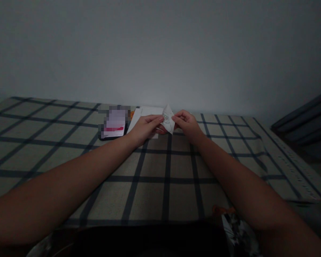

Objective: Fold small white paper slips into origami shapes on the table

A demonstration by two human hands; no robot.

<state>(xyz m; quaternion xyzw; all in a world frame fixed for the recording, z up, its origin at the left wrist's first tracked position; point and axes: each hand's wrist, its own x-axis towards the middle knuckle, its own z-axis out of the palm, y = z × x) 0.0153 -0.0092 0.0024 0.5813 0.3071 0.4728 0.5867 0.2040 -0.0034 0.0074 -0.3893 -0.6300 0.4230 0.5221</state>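
A small piece of folded white paper (pixel 169 123), pointed at top and bottom, is held up between my two hands above the table. My left hand (pixel 149 126) pinches its left side, thumb in front and fingers behind. On the opposite edge, my right hand (pixel 186 122) grips the paper between thumb and fingers. Grey marks show on the paper's face near my left thumb. Behind my left hand, flat white sheets (pixel 135 121) lie on the cloth, partly hidden by the hand.
A phone or tablet with a blurred screen (pixel 114 123) rests left of the sheets, an orange item (pixel 132 114) beside it. The checked tablecloth (pixel 155 178) reaches back to a plain grey wall (pixel 160 53). Dark folded fabric (pixel 307 121) stands at the right.
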